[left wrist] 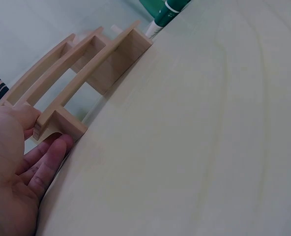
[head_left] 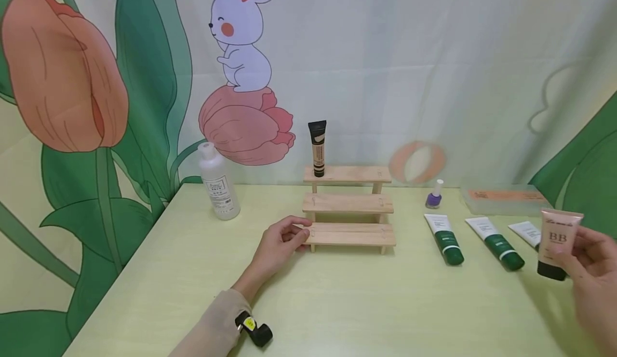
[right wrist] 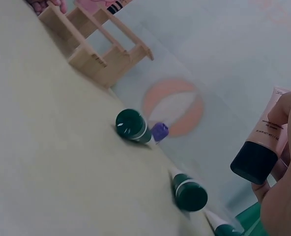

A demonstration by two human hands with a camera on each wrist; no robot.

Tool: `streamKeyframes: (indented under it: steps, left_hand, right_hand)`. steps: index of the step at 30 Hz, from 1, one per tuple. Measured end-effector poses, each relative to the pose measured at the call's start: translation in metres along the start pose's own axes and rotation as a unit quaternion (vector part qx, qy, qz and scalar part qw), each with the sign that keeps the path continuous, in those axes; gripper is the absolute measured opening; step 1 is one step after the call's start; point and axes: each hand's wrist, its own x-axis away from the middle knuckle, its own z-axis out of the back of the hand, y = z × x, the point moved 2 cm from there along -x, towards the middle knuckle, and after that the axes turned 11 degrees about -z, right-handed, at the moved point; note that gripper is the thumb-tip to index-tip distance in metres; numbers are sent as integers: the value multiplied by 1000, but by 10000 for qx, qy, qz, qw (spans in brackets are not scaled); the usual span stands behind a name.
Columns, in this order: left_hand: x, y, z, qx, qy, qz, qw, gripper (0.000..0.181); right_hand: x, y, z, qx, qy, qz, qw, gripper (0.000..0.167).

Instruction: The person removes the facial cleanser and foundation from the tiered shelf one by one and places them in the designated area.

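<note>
At the right of the head view my right hand [head_left: 595, 271] pinches a pink BB cream tube [head_left: 559, 242] upright, its black cap downward, above the table. The right wrist view shows the same tube [right wrist: 266, 132] between thumb and fingers. My left hand [head_left: 279, 247] grips the left end of the lowest step of a three-step wooden display stand [head_left: 349, 234]. In the left wrist view, the thumb lies on top of the step and the fingers lie underneath. A black-and-beige concealer tube [head_left: 318, 151] stands on the top step, at its left end.
Green-and-white tubes [head_left: 445, 242] lie right of the stand, one partly hidden behind the BB cream. Behind them are a purple nail polish bottle [head_left: 434, 196] and a flat translucent case [head_left: 511, 202]. A white bottle [head_left: 219, 185] stands back left. A printed curtain [head_left: 361, 68] hangs behind the table.
</note>
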Motion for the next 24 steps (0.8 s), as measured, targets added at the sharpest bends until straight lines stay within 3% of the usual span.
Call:
streamKeyframes:
  steps: [8,11,16,21,24]
  left_hand:
    - [1,1,0,-40,17,101,9999,21]
    - [1,0,0,-66,56,106,9999,21]
    - [2,-1,0,-98,76,93,9999,21]
    - [1,-2,0,-105,48,117,9999,21]
    - [0,-3,0,-93,16,128,9999,21]
  right_hand:
    - [19,25,13,590,-27,100,9982,55]
    - [23,35,16,522,80,7,9986,55]
    - [29,50,22,948,-56,-306,9950,51]
    - [37,56,24,2116,-180,-541,9757,31]
    - [40,57,22,2846,-277,-706,9557,46]
